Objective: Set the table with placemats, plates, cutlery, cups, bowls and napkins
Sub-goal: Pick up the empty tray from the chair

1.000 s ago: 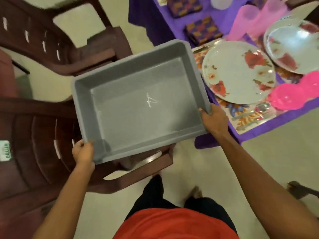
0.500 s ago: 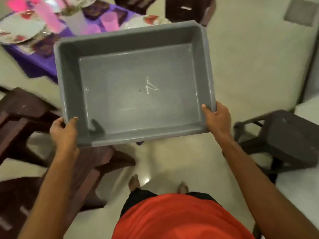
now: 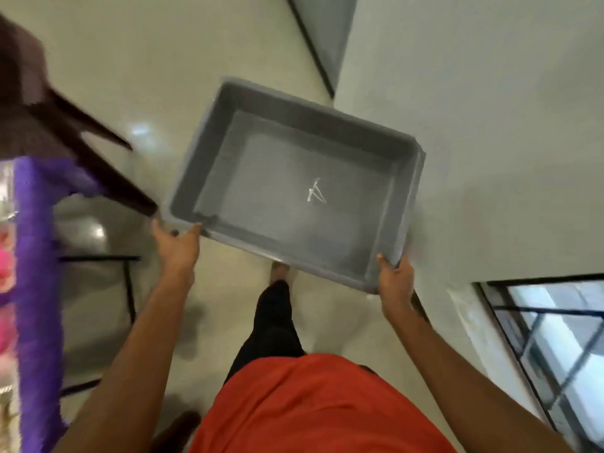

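You hold the empty grey tub [image 3: 313, 117] over a pale glossy floor [image 3: 183, 60], beside a white wall [image 3: 490, 93] with a barred window [image 3: 555, 338] low on your right. Your left hand [image 3: 176, 246] curls round its near-left corner, and your right hand [image 3: 395, 282] grips its near-right corner. The purple-clothed table [image 3: 36, 256] lies at your left, with a dark chair [image 3: 49, 119] beyond it. A white scratch [image 3: 316, 194] on the tub's bottom may be a letter, but it is too blurred to read.

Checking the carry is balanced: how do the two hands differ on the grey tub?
The left hand grips the near-left corner of the grey tub, beside the purple table; the right hand grips its near-right corner, beside the wall. The left hand sits higher in the picture than the right. Both hold its rim.
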Motion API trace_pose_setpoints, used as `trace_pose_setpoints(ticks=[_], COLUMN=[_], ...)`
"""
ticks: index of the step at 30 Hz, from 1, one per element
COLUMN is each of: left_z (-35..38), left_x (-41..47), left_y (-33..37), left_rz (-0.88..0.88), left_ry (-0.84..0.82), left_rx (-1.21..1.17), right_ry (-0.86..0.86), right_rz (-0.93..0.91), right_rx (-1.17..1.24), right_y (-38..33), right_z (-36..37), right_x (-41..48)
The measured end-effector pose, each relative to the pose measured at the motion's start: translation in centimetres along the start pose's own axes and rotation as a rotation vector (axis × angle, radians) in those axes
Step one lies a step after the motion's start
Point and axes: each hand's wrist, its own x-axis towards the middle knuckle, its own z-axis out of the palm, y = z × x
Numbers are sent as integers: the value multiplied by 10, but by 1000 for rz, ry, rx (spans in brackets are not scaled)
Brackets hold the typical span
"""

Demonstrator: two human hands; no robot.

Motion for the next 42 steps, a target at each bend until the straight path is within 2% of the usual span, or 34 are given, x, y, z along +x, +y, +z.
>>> trace_pose_setpoints(ticks=[2, 4, 7, 10, 16, 25, 29, 34, 42], left_z=[64, 130, 216, 270, 345, 384, 393, 390, 379], left_x=[26, 52, 95, 141, 196, 234, 238, 253, 255], left_y=[5, 12, 25, 32, 39, 35, 35, 37, 40], left_rz=[-158, -197, -229, -261, -336, -444, -394, -316, -218], left_ry=[-267, -426, -451, -530, -631, -687, -690, -699, -729], left_rx=[-14, 15, 79, 191, 267, 238, 283, 406, 556], right_ry=[78, 146, 261, 349, 457, 422, 360, 162, 120], right_rz=[125, 223, 345, 459, 557, 565, 574, 599, 676], right_rx=[68, 133, 232, 323, 419, 361, 368, 309, 362], right_y=[11, 17, 12, 5, -7, -1, 2, 11, 7], right_z=[13, 36, 75, 110, 159, 174, 171, 170, 159], right_x=[10, 22, 40, 53, 96, 154, 160, 158, 166])
